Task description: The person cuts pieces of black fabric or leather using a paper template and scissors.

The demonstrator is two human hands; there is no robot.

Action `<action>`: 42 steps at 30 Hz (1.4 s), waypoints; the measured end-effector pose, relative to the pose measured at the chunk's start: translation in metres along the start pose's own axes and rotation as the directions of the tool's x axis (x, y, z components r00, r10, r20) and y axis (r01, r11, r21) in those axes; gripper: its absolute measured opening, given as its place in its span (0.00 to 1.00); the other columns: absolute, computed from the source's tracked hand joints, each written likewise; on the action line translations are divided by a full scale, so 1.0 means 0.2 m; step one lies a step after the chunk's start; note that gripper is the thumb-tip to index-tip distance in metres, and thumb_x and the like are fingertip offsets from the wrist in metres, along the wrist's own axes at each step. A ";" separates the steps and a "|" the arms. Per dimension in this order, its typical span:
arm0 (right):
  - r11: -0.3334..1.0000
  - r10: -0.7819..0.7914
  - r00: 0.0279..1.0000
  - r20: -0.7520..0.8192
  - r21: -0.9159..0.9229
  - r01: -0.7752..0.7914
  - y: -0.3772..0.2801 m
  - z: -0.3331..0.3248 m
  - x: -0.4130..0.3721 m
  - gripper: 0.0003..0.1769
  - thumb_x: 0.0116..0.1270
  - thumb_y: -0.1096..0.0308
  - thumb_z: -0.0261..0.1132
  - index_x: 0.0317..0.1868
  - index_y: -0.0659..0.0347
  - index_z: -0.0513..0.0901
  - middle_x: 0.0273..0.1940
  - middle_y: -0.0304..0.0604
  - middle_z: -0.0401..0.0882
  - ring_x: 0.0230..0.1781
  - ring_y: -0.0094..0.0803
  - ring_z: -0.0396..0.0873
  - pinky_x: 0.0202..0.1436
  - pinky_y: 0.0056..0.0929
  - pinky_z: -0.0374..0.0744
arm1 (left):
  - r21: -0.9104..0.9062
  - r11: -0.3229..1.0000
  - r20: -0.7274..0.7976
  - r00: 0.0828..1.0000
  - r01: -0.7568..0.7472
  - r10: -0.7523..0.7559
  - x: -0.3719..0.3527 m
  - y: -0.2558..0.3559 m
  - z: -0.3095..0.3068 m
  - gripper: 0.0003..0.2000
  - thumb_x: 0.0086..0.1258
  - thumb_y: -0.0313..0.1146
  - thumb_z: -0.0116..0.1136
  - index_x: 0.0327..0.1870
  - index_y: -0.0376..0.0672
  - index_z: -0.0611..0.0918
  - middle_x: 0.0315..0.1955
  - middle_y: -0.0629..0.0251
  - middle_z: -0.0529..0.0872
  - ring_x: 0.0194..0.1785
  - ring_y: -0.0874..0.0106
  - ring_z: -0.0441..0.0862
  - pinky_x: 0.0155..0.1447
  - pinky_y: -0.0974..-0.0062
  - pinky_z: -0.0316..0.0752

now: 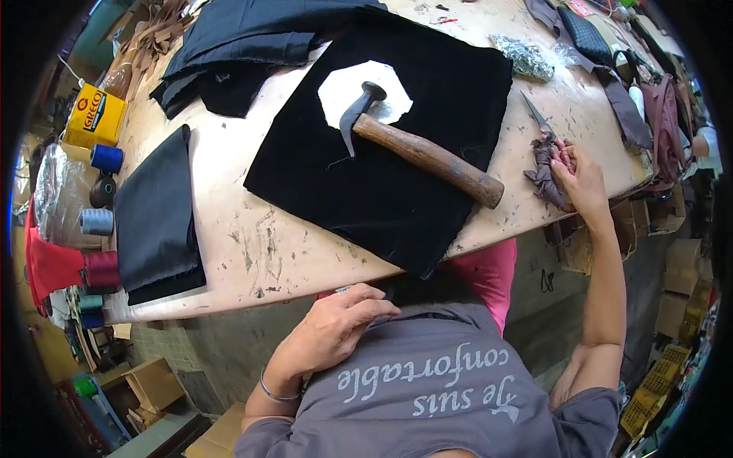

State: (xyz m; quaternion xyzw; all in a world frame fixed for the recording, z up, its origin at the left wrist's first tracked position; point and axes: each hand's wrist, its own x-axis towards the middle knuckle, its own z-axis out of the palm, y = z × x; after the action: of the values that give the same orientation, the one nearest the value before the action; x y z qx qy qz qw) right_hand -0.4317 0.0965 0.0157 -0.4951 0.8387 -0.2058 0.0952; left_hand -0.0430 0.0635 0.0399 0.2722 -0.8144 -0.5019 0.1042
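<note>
My right hand (582, 179) is closed around the handles of a pair of scissors (537, 113) at the table's right side. Brown cloth is wound about the handles, and the pointed blades are directed away from me. My left hand (336, 324) is in front of my shirt by the near table edge, its fingers curled; whatever may be in them is hidden. Between the hands and farther in, a hammer (427, 156) with a wooden handle lies across a black cloth (321, 183). Its head rests on a white octagonal piece (393, 88).
Folded black fabric (156, 221) lies at the left, with more dark fabric (237, 46) at the back. Thread spools (106, 158) and a yellow box (95, 116) line the left edge. Clear plastic (521, 57) and brown bags (663, 122) are at the right.
</note>
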 end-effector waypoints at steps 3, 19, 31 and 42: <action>1.000 0.002 1.000 -0.023 0.000 -0.002 -0.02 0.01 0.01 0.17 0.56 0.62 0.62 0.40 0.68 0.75 0.30 0.57 0.77 0.34 0.49 0.77 0.38 0.38 0.72 | -0.011 1.000 -0.030 1.000 -0.010 0.009 -0.02 0.01 -0.05 0.14 0.51 0.14 0.53 0.39 0.41 0.80 0.35 0.59 0.78 0.36 0.63 0.78 0.39 0.72 0.75; 0.905 -0.268 0.956 -0.121 -0.371 0.207 -0.12 0.03 -0.01 0.16 0.57 0.64 0.62 0.45 0.60 0.75 0.45 0.48 0.75 0.42 0.46 0.75 0.43 0.39 0.74 | 0.604 0.597 -0.610 0.788 0.529 -0.081 0.09 -0.01 -0.67 0.14 0.62 0.26 0.51 0.49 0.40 0.77 0.43 0.56 0.81 0.43 0.63 0.79 0.48 0.74 0.72; 0.763 -0.630 0.776 0.026 -0.166 0.625 -0.68 0.33 -0.10 0.24 0.52 0.62 0.65 0.46 0.65 0.69 0.35 0.45 0.70 0.38 0.38 0.72 0.39 0.32 0.72 | 0.703 0.589 -0.543 0.836 0.399 0.083 0.81 -0.37 -0.58 0.20 0.64 0.42 0.51 0.54 0.44 0.72 0.50 0.53 0.75 0.53 0.58 0.73 0.56 0.67 0.67; 0.790 -0.613 0.790 0.008 0.018 0.613 -0.62 0.33 -0.08 0.24 0.52 0.64 0.65 0.49 0.62 0.69 0.37 0.46 0.71 0.37 0.41 0.72 0.41 0.33 0.72 | -0.097 0.986 -0.332 0.929 0.138 -0.163 0.81 -0.29 -0.69 0.17 0.54 0.23 0.59 0.46 0.30 0.75 0.36 0.62 0.80 0.38 0.76 0.77 0.44 0.80 0.73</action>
State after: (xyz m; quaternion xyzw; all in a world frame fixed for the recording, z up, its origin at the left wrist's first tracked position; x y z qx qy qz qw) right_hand -0.3012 0.0417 0.0113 -0.7407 0.6310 -0.2285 0.0327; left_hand -0.0971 -0.1504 0.0370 0.4120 -0.7426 -0.4830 0.2135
